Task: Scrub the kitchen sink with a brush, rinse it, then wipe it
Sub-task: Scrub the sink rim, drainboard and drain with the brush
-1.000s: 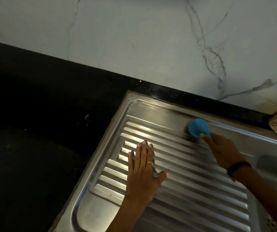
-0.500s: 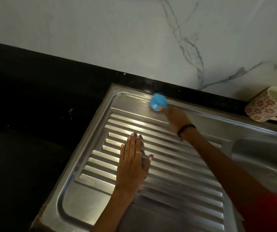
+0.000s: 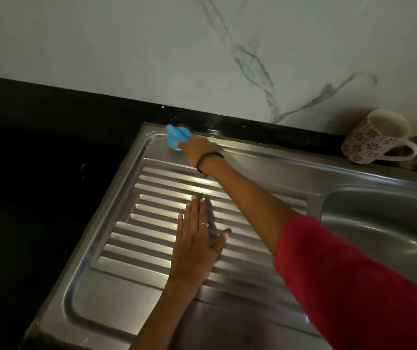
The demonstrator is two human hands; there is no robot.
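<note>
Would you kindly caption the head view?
Right hand scrubs steel sink's far corner with blue brush; left hand rests flat on drainboard.

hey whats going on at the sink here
A person is scrubbing a steel sink. The right hand grips a blue brush at the far left corner of the ribbed drainboard, by the black counter. The left hand rests flat on the ribs, fingers straight. The basin lies to the right, and a flowered mug stands behind it on the counter by the wall.
</note>
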